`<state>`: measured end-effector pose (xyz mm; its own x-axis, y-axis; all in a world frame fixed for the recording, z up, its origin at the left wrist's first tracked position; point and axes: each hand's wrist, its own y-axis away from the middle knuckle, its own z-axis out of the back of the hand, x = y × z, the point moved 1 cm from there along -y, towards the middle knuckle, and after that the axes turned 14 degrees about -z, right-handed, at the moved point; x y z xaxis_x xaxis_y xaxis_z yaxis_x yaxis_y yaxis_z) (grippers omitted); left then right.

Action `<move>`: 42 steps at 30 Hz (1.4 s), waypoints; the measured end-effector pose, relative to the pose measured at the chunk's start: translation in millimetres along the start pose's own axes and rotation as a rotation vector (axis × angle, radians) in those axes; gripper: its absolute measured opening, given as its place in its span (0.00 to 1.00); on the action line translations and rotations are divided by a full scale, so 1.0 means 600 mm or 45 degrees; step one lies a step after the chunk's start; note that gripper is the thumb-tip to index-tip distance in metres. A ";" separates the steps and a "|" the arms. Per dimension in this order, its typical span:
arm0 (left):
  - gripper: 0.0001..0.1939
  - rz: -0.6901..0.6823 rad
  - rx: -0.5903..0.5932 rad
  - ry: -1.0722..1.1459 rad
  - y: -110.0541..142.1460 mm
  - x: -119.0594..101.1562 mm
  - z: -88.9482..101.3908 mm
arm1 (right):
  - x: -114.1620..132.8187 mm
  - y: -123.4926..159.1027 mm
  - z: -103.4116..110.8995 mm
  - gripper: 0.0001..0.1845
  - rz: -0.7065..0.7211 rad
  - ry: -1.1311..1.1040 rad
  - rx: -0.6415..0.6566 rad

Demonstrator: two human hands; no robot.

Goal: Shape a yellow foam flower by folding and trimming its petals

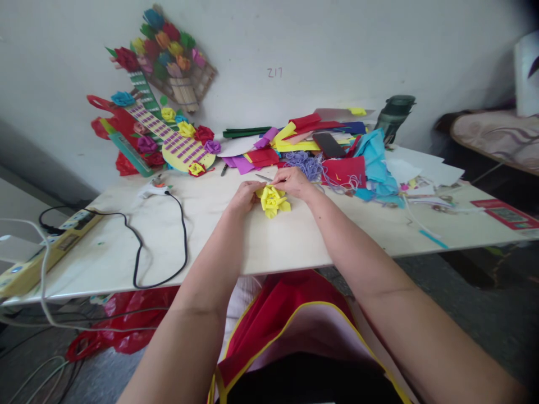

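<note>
A yellow crepe-paper flower [272, 201] is between my two hands at the middle of the table. My left hand [246, 196] has its fingers closed on the flower's left edge. At the flower's upper right, my right hand [293, 182] pinches a petal edge with thumb and finger. Parts of the fingertips are hidden by the petals. Just behind the flower, near the right fingers, shows a thin grey metal tool [263, 177], perhaps scissors; its kind is unclear.
A white glue gun [155, 189] with a black cord lies left, near a power strip [63, 247]. Behind are a flower-trimmed paper guitar [185, 151], coloured paper [263, 157], purple yarn [304, 164] and a phone [328, 145]. A dark bottle [394, 119] stands at the back right.
</note>
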<state>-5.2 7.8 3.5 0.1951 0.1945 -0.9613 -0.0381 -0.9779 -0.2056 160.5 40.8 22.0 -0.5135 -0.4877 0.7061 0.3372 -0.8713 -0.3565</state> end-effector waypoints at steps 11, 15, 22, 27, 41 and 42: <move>0.12 0.002 0.048 -0.065 0.005 -0.006 -0.001 | 0.006 0.002 0.003 0.07 -0.049 0.036 -0.015; 0.14 -0.028 0.090 -0.050 0.002 -0.002 0.005 | 0.007 0.004 0.000 0.07 -0.129 0.064 -0.046; 0.13 -0.057 0.123 -0.008 -0.004 0.007 0.012 | 0.008 0.003 -0.001 0.09 -0.209 0.070 -0.006; 0.14 -0.063 0.134 0.000 -0.006 0.010 0.015 | 0.009 0.003 0.002 0.08 -0.181 0.110 0.048; 0.06 0.003 0.104 -0.043 0.006 -0.007 0.005 | -0.015 -0.001 0.011 0.11 -0.092 0.049 0.260; 0.06 0.009 0.102 -0.046 0.007 -0.007 0.005 | -0.015 -0.001 0.012 0.12 -0.099 0.060 0.280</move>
<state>-8.9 3.1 6.5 0.1594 0.1916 -0.9684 -0.1179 -0.9703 -0.2113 170.8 46.2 20.1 -0.5790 -0.4257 0.6954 0.4559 -0.8761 -0.1567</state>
